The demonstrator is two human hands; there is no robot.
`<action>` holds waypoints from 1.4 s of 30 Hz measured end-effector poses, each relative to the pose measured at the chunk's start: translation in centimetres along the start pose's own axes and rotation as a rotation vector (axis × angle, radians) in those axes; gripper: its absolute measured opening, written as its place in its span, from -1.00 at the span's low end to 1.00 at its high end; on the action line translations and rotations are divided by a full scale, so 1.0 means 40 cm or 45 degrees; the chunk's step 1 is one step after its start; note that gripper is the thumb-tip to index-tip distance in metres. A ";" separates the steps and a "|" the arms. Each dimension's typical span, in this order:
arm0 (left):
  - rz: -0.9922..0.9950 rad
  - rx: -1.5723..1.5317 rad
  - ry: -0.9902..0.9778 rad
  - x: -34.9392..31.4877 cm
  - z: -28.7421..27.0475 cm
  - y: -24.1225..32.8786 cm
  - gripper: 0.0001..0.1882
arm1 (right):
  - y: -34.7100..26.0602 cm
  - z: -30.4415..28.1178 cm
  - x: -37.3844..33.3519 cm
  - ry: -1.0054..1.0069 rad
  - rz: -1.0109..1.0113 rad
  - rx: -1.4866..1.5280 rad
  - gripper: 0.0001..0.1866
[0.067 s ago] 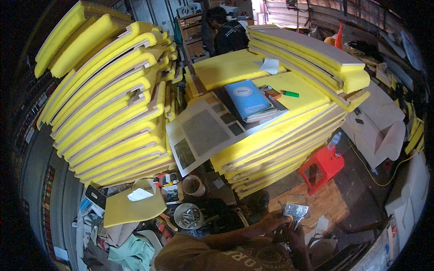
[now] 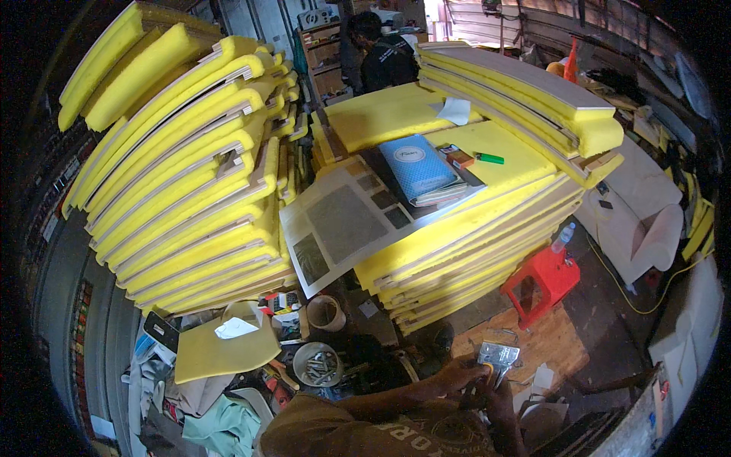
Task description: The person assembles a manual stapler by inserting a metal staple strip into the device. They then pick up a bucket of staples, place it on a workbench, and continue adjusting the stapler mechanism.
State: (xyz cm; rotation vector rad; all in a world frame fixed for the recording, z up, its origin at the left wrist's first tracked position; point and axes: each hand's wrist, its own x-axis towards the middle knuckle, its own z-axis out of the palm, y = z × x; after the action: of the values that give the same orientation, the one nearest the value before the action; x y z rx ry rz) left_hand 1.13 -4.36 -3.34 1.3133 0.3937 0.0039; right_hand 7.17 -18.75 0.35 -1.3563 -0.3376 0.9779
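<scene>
Low at the right, my two hands are close together in front of my shirt, in dim light. A small shiny silver packet [image 2: 499, 355] with bluish print stands up from between them, an orange bit showing at its lower left edge. My left hand [image 2: 461, 376] comes from the left with its fingers closed at the packet's lower left. Just below the packet's bottom end, my right hand [image 2: 498, 394] is closed around it. Shadow hides the separate fingers. Beyond the packet lies a brown wooden board [image 2: 560, 343] on the floor, with pale scraps [image 2: 542, 377] on it.
Yellow foam-covered panels rise in a tall left stack [image 2: 183, 190] and a middle stack [image 2: 457, 236], which carries a blue notebook [image 2: 419, 164], a green lighter [image 2: 489, 158] and a printed sheet [image 2: 343, 221]. A red stool [image 2: 544, 282] holds a bottle [image 2: 563, 238]. Another person [image 2: 388, 61] is behind.
</scene>
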 end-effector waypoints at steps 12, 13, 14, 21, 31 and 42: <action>0.066 -0.130 -0.175 0.019 -0.017 -0.053 -0.70 | 0.088 -0.040 0.010 0.035 -0.058 0.058 -0.85; 0.030 -0.124 -0.158 0.018 -0.015 -0.051 -0.69 | 0.089 -0.043 0.008 0.017 -0.071 0.078 -0.85; -0.005 -0.117 -0.137 0.015 -0.013 -0.049 -0.69 | 0.104 -0.048 0.010 0.067 -0.076 0.085 -0.85; 0.323 0.200 -0.145 -0.014 -0.027 -0.059 -0.61 | 0.247 -0.158 0.046 0.267 -0.029 0.204 -0.78; 0.093 0.578 0.488 -0.098 -0.113 -0.251 -0.51 | 0.273 -0.297 0.050 0.338 0.125 -0.017 -0.76; -0.572 0.949 0.370 -0.260 -0.231 -0.587 -0.48 | 0.336 -0.403 0.060 0.384 0.394 -0.364 -0.75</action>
State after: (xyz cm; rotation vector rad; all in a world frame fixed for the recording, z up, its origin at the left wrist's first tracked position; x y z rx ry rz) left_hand -16.31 -4.21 -24.33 1.9337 0.9982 -0.3623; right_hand 14.83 -28.80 -16.59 -1.8296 -0.0373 0.9828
